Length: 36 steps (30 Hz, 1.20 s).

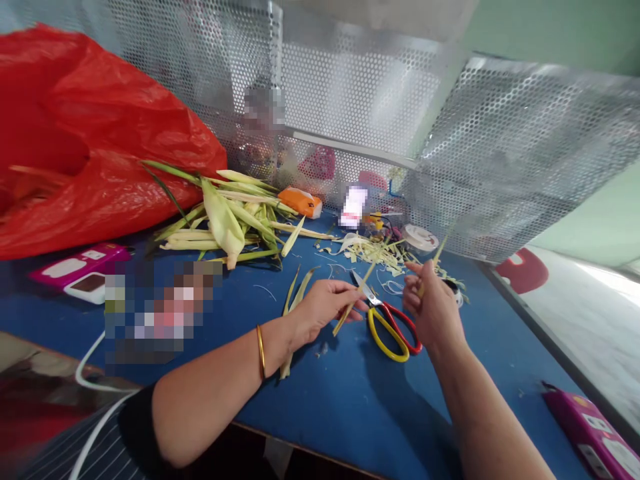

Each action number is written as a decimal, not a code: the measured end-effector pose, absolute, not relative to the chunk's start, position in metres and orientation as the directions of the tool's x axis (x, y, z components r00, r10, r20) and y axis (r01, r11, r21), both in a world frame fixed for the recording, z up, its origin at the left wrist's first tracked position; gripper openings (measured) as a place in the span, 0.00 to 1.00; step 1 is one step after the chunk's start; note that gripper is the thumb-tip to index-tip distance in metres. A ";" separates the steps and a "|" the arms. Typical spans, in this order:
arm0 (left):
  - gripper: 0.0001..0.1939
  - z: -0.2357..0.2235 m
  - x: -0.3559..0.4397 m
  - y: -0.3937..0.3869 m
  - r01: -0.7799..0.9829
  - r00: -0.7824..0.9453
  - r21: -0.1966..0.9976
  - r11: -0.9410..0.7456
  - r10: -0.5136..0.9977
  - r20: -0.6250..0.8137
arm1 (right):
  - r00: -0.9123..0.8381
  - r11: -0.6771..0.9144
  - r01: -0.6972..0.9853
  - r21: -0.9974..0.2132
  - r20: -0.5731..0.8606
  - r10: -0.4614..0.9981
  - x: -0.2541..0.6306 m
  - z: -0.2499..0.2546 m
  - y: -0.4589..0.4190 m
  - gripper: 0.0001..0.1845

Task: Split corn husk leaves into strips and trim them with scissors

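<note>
My left hand (320, 308) pinches a thin, pale-yellow corn husk strip (342, 323) that slants up past the fingertips. In my right hand (434, 308), closed fingers grip another narrow husk strip, its tip (442, 248) pointing up and away. Between the two hands lie scissors (391, 325) with one yellow and one red handle, their blades apart at the tips. Beneath and beside my left wrist, a few longer pieces of husk (299, 293) rest on the blue table (320, 413). Shredded husk trimmings (375, 252) are scattered beyond the scissors.
A pile of corn husks (220, 217) lies at the back left against a red plastic bag (110, 133). Behind stand an orange tissue pack (301, 202), a lit phone (353, 207) and a white spool (421, 237). Perforated metal panels (350, 87) border the far edge. Purple boxes (83, 267) flank both sides.
</note>
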<state>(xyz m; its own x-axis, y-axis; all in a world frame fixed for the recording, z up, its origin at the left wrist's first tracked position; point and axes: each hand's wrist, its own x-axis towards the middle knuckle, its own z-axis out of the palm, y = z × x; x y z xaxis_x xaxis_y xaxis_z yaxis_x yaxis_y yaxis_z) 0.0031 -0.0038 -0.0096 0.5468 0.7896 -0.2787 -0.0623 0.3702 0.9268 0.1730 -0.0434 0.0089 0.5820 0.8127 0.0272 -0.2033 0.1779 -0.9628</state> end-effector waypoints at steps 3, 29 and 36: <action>0.06 -0.010 0.002 0.000 -0.165 0.492 0.905 0.393 0.828 -0.269 | 0.421 0.096 -0.182 -0.979 0.011 0.907 0.154 0.000 -0.048 0.18; 0.15 -0.015 0.007 -0.002 -0.356 0.486 0.883 0.306 0.868 -0.104 | 0.090 -0.103 0.011 -0.995 -0.102 0.991 0.125 -0.027 -0.055 0.27; 0.15 -0.015 0.003 -0.002 -0.222 0.657 0.911 0.347 0.744 -0.122 | -0.058 -0.202 -0.108 -0.973 -0.197 0.979 0.125 -0.027 -0.055 0.25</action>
<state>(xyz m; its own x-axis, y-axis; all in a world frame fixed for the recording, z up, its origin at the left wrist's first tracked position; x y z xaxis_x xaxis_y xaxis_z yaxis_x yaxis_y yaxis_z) 0.0033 -0.0018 -0.0152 0.6573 0.7436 -0.1223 -0.2225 0.3466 0.9112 0.1248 -0.0545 -0.0269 -0.0583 0.9787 -0.1967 -0.1080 -0.2021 -0.9734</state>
